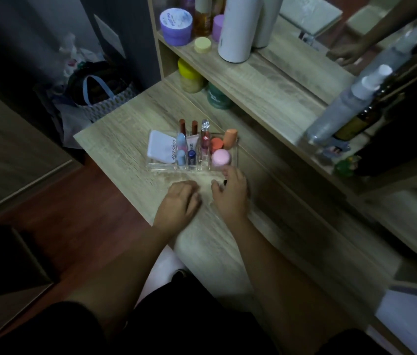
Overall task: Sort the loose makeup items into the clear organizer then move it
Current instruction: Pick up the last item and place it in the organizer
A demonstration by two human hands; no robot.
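The clear organizer point(166, 167) stands on the wooden tabletop, filled with makeup. In it are a white compact point(160, 149) at the left, two red lipsticks point(188, 126) at the back, light blue tubes point(181, 149), a small dark blue bottle point(191, 156), a clear pink bottle point(204, 139), orange sponges point(224, 140) and a pink round pot point(221, 157) at the right. My left hand point(180, 203) lies flat on the table just in front of the organizer. My right hand point(230, 190) rests beside it, fingertips close to the organizer's front right corner, with a small dark thing point(225, 182) near the fingers.
A shelf unit behind holds a purple jar point(176, 25), a tall white bottle point(238, 26), a yellow-lidded jar point(189, 75) and a green jar point(217, 97). A spray bottle point(343, 103) and a mirror stand at the right. A bag point(102, 96) sits on the floor left.
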